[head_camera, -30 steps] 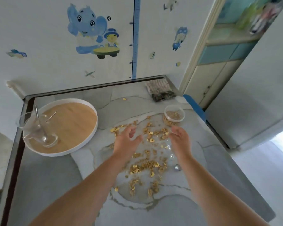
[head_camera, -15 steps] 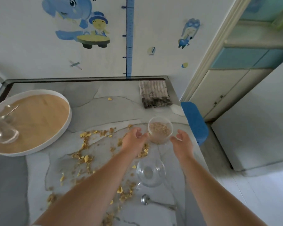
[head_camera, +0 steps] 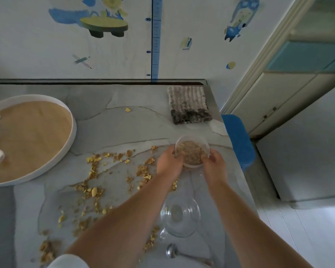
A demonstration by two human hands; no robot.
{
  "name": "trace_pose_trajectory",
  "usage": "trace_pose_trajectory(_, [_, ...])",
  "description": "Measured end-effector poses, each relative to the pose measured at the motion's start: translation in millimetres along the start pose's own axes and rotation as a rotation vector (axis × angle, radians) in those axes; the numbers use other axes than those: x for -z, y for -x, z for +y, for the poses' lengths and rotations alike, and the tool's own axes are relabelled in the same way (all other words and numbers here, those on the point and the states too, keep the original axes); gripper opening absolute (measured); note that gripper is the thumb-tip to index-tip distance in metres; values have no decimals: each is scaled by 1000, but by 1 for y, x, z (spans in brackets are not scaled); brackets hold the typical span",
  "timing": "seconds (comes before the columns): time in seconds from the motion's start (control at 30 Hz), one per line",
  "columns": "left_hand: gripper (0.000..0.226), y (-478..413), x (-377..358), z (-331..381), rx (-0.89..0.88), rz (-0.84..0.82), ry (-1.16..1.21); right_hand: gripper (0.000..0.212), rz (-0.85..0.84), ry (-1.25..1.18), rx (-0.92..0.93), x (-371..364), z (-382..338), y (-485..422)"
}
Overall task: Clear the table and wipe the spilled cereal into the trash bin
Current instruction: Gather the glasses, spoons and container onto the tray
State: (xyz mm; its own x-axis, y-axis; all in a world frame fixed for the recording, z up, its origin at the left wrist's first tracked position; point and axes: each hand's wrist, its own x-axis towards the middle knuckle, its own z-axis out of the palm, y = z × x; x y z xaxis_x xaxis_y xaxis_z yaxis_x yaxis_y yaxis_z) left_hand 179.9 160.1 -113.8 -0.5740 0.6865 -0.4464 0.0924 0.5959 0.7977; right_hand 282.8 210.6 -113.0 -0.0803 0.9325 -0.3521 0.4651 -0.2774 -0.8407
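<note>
Left grip and right grip both curl round cereal cup near tabletop right edge; spilled cereal mid-tabletop, glass bowl by front edge

Golden-yellow cereal, grey veined table, striped grey-white cloth, blue bin

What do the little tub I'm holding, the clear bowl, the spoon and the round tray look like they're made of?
The tub: cloudy, translucent wall, probably plastic. The bowl: fully clear with bright glints, likely glass. The spoon: mirror-shiny grey metal, probably steel. The tray: matte tan floor, wood or wood print; smooth white rim, material unclear.
</note>
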Motion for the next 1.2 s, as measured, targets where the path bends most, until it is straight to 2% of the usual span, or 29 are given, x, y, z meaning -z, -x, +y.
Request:
trace_pose_trajectory(0.1, [36,3,22,4,-20,101,68,32,-17,-36,29,-17,-20,5])
trace_pose_trajectory(0.23, [33,1,88,-1,9,244,201,29,-117,-9,94,-67,-58,21])
trace_pose_trajectory(0.5, [37,-5,226,-61,61,442,276,36,-324,57,202,-200,-106,75])
trace_pose_trajectory(0.67, [41,-13,284,-89,106,539,342,37,-409,77,242,-262,-126,99])
trace_pose_trajectory(0.8, [42,-28,307,-111,175,561,312,30,-459,154,266,-303,-133,99])
trace_pose_trajectory(0.9, [44,-40,315,-126,223,584,332,34,-489,198,243,-329,-136,95])
trace_pose_trajectory(1.1, [47,-65,324,-134,265,605,361,43,-458,221,197,-361,-136,80])
trace_pose_trajectory(1.2, [49,-74,331,-134,258,594,404,41,-431,243,236,-372,-142,77])
